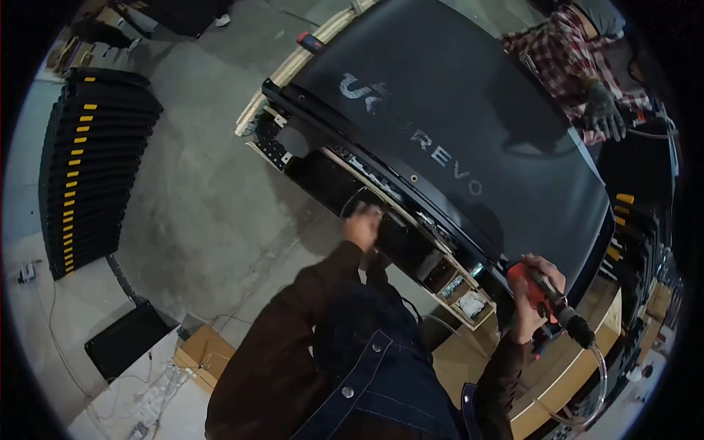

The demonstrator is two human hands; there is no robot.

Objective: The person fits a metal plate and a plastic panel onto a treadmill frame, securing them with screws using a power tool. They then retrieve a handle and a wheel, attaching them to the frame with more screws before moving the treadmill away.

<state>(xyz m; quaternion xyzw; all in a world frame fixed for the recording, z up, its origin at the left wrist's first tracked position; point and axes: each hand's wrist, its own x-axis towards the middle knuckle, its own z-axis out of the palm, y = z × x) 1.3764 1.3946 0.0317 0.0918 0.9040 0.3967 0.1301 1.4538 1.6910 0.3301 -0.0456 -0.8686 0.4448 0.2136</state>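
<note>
My right hand (pixel 539 282) is wrapped round a red and black air screwdriver (pixel 522 277), which has a clear hose (pixel 604 367) running from its back end. Its tip points up and left at the near edge of a large black panel (pixel 469 88) with worn silver lettering. Smeared by motion, my left hand (pixel 361 226) is over the long black tray (pixel 323 182) along that edge. Whether its fingers hold anything does not show.
Across the panel, another person in a checked shirt (pixel 565 51) wears a grey glove (pixel 603 111). A wooden box (pixel 469 317) with small parts adjoins the tray. Black curved parts with yellow tags (pixel 103 169) stand stacked at left. Cardboard boxes (pixel 205 353) lie lower left.
</note>
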